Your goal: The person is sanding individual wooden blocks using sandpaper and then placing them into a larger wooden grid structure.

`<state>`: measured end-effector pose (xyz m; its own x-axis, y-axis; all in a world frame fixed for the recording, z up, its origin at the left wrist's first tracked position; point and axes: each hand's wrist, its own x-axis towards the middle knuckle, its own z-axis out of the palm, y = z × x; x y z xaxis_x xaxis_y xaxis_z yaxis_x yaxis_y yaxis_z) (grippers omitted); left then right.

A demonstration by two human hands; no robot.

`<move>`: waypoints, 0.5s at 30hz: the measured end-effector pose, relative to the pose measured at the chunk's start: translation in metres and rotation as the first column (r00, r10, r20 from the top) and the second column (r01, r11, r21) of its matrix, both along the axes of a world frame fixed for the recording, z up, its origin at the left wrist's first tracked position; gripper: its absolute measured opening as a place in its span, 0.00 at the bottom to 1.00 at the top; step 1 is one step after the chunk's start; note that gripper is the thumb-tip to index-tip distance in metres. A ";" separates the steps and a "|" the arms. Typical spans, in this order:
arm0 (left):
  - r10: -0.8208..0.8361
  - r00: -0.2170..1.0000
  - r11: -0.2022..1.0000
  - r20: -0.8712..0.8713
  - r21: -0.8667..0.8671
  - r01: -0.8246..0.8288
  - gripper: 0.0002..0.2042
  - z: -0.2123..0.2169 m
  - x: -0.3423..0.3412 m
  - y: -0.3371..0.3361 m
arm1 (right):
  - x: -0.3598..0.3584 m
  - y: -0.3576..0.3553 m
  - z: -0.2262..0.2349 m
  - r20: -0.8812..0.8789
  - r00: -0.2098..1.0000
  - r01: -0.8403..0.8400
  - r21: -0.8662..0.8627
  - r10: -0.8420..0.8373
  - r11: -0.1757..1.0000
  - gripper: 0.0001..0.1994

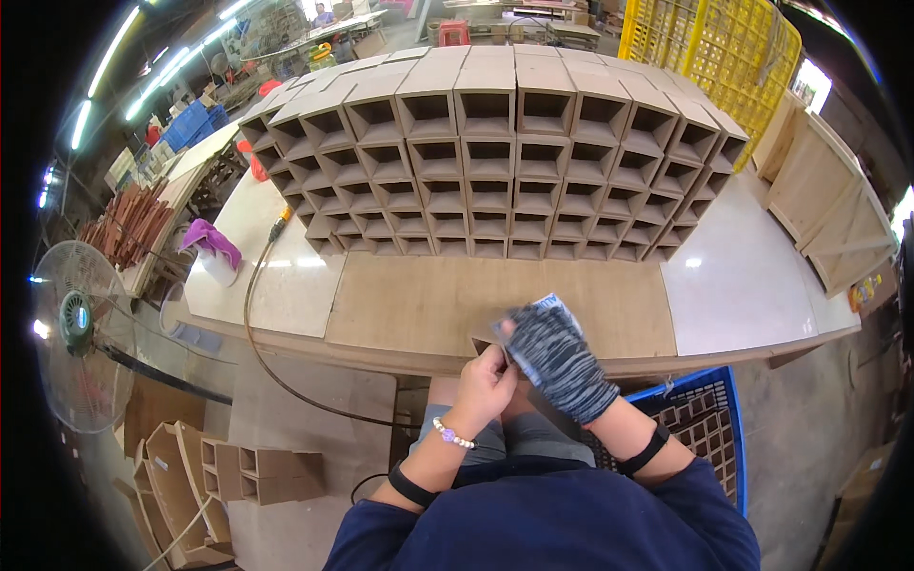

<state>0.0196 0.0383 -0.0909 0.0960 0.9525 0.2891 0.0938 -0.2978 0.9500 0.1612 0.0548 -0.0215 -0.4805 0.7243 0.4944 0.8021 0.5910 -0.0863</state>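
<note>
Perhaps the left hand [487, 383], pinching a box [485, 344], slips if the right hand [564, 364], clutching a sheet [554, 305] alongside, pushes hard.

Grey floor [795, 419], red stool [454, 33] — bright tube lights [113, 52] upper left

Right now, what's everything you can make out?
Flat worktable: 1, tan and white, centre
Hollow square boxes: dozens, brown, on worktable, more lower left
Mesh cage: 1, yellow, back right
Wooden panels: 2+, tan, right
Plastic crate: 1, blue, lower right
Round fan: 1, grey, green hub, left
Crumpled cloth: 1, purple, worktable's left
Flexible hose: 1, brownish, left
Plastic stool: 1, red, background
Thin sheet: 1, blue-and-white, centre
Left hand: 1, bare, worktable's front edge
Right hand: 1, grey-black glove, beside it
</note>
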 end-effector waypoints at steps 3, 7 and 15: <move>-0.057 0.998 0.997 0.026 -0.056 0.058 0.09 0.020 0.000 0.000 | 0.001 0.010 0.011 0.058 0.991 0.135 -0.258 -0.124 0.957 0.15; -0.015 1.000 0.999 0.003 -0.035 0.016 0.07 0.004 -0.007 0.002 | 0.025 0.019 -0.026 -0.038 0.986 0.163 -0.034 -0.164 0.986 0.18; -0.114 0.993 0.991 -0.009 -0.071 0.113 0.04 0.000 -0.002 -0.002 | 0.016 0.024 -0.027 0.116 0.970 0.232 -0.184 -0.214 0.955 0.13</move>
<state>0.0177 0.0359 -0.0909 0.2085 0.9530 0.2196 0.0761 -0.2397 0.9679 0.1768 0.0791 -0.0487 -0.3330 0.8961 0.2934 0.9215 0.3752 -0.1000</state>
